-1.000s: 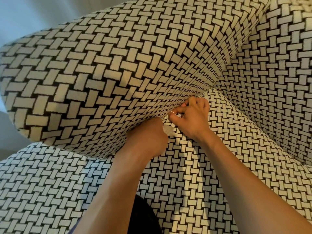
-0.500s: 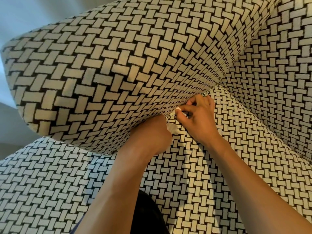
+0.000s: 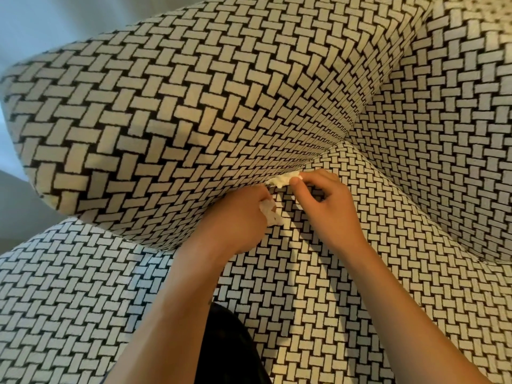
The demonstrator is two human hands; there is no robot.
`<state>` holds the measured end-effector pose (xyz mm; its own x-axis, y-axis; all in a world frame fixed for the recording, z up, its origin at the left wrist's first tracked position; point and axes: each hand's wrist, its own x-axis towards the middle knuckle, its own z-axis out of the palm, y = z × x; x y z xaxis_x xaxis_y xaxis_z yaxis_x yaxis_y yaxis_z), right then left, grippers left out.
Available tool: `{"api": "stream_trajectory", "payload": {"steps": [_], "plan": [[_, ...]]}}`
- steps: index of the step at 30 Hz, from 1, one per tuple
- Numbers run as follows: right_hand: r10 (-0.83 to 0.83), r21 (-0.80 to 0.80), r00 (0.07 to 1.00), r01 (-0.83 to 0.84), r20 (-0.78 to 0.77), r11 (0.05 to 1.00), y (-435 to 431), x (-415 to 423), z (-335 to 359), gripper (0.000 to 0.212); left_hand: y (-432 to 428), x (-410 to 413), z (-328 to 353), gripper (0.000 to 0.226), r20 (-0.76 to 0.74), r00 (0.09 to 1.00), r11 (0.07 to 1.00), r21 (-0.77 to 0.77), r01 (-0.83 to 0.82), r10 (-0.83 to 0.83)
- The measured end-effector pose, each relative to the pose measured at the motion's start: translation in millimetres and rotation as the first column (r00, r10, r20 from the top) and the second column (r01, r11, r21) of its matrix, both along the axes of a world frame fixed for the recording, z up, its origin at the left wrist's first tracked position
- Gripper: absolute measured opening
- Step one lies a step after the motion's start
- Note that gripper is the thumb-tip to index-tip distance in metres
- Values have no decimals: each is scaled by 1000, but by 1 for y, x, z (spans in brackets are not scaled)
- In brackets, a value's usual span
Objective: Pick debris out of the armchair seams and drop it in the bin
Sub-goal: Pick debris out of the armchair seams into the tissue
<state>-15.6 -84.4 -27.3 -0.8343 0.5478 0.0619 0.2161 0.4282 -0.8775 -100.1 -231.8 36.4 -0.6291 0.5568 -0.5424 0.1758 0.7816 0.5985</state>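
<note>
The grip of the right hand (image 3: 329, 209) is closed in a pinch, thumb and forefinger on a white scrap (image 3: 284, 180). The scrap sits right at the seam (image 3: 313, 159) where the armrest (image 3: 180, 120) meets the seat cushion (image 3: 318, 286). It looks partly drawn out of the crease, its far end touching the fabric. Just beside it, the left hand (image 3: 235, 223) is curled round a small white wad (image 3: 270, 216), probably bits already gathered.

The job looks to be about midway. Some debris is in hand and one piece is coming free, but nothing shows that any has reached the bin. What seems left is to free this scrap, check the seam on toward the chair back (image 3: 443, 120), then carry everything over.

The bin is not in view. The left fingers are hidden behind the back of that hand, so how much it holds cannot be told. The crease is deep in shadow, and white scraps blend with the pale blocks of the pattern, so more debris could lie there unseen. A dark shape (image 3: 227, 342) between the forearms is cut off at the bottom edge.
</note>
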Motion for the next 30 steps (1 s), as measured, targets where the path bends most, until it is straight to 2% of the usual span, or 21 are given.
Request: {"api": "stream_trajectory", "payload": {"steps": [3, 8, 9, 11, 14, 17, 19, 22, 24, 25, 27, 30], "plan": [[18, -31, 1000, -19, -22, 999, -11, 13, 11, 13, -3, 3, -1, 34, 11, 1000, 1000, 21, -23, 23], [37, -7, 999, -37, -11, 999, -26, 34, 25, 18, 1, 20, 10, 31, 233, 950, 964, 118, -239, 207], [43, 19, 999, -43, -2, 999, -28, 39, 28, 21, 2, 25, 12, 28, 301, 910, 936, 116, -332, 285], [65, 88, 998, -66, 18, 994, -32, 49, 34, 26, -1, 37, 19, 25, 476, 771, 845, 99, -526, 424], [130, 219, 989, -141, 68, 965, -41, 59, 41, 31, -18, 57, 18, 38, 664, 618, 726, 161, -668, 421], [180, 310, 977, -207, 111, 928, -53, 62, 47, 33, -28, 64, 14, 40, 726, 549, 644, 191, -740, 416], [208, 239, 969, -234, 132, 942, -59, 57, 50, 32, -30, 62, 9, 32, 727, 538, 605, 212, -767, 426], [239, -105, 959, -224, 153, 969, -59, 39, 53, 25, -31, 57, 1, 28, 754, 496, 513, 248, -822, 430], [180, -219, 974, -147, 139, 965, -56, 24, 47, 23, -32, 53, -3, 26, 777, 421, 434, 213, -875, 468], [135, -207, 979, -101, 155, 973, -54, 17, 40, 24, -31, 51, -5, 25, 786, 371, 388, 183, -903, 494], [45, -70, 971, -30, 233, 997, -48, 5, 22, 29, -29, 48, -10, 20, 778, 313, 333, 141, -932, 545], [-2, 174, 934, -65, 357, 983, -46, -11, 2, 41, -25, 42, -14, 17, 750, 279, 287, 123, -950, 599]]}}
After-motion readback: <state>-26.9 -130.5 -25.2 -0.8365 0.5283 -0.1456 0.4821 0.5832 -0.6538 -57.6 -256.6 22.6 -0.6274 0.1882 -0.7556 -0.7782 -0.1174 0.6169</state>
